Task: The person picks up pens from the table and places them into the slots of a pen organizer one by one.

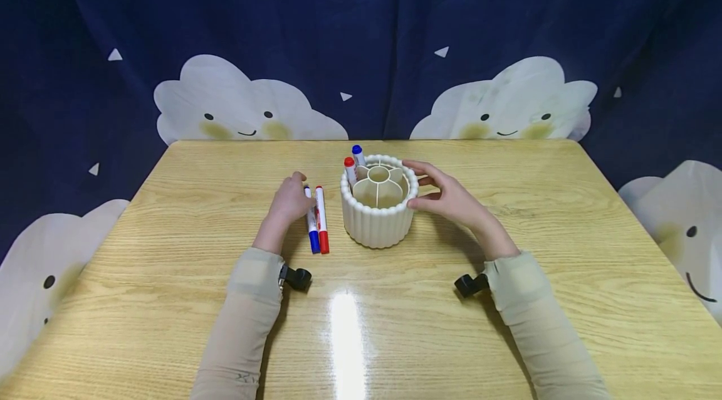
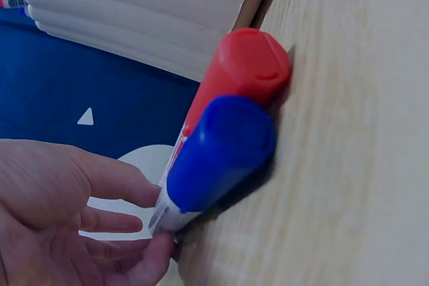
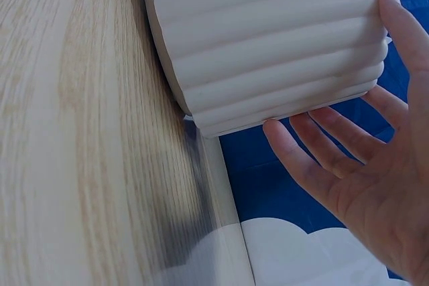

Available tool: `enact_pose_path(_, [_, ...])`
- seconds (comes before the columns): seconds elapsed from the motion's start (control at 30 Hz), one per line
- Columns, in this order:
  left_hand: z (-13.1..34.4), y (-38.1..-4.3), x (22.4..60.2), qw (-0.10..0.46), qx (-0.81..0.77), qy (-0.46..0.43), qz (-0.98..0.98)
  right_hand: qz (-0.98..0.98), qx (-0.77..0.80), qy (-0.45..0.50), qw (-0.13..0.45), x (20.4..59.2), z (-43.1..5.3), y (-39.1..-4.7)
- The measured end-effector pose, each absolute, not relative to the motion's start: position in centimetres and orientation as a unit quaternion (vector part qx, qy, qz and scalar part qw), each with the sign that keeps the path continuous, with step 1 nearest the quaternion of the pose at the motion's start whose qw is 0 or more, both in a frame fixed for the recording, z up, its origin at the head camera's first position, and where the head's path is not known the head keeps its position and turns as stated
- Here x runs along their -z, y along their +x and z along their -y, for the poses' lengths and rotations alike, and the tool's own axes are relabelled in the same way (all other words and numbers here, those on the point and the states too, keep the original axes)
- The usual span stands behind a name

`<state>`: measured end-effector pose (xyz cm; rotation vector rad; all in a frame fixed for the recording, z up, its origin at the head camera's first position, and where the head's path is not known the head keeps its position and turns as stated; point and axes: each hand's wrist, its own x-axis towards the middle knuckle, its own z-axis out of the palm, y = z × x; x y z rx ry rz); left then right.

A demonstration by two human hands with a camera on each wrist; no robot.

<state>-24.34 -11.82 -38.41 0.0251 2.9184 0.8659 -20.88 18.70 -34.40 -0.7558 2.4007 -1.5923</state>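
A blue marker (image 1: 312, 224) and a red marker (image 1: 321, 218) lie side by side on the table, caps toward me. My left hand (image 1: 290, 199) pinches the blue marker's white barrel between thumb and fingers, seen behind its blue cap (image 2: 221, 152) in the left wrist view. To the right stands a white ribbed pen holder (image 1: 376, 227) with petal-shaped compartments. In its left side are another red marker (image 1: 350, 169) and blue marker (image 1: 358, 152), both upright. My right hand (image 1: 442, 196) rests spread against the holder's right side, thumb at the rim, palm away from the wall (image 3: 268, 45).
All this is on a light wood table (image 1: 395, 318). Behind it hangs a dark blue curtain (image 1: 361, 42) with white clouds and triangles. Each wrist wears a small black camera, as on the left sleeve (image 1: 242, 312) and right sleeve (image 1: 541, 318).
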Motion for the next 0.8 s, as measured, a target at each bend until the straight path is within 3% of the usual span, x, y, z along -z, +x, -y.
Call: enact_pose_path(0.8, [12.10,-24.33,37.69,0.043,-0.316,-0.006,-0.948,-0.800,0.538,-0.253,0.084,34.35,-18.63,-20.86])
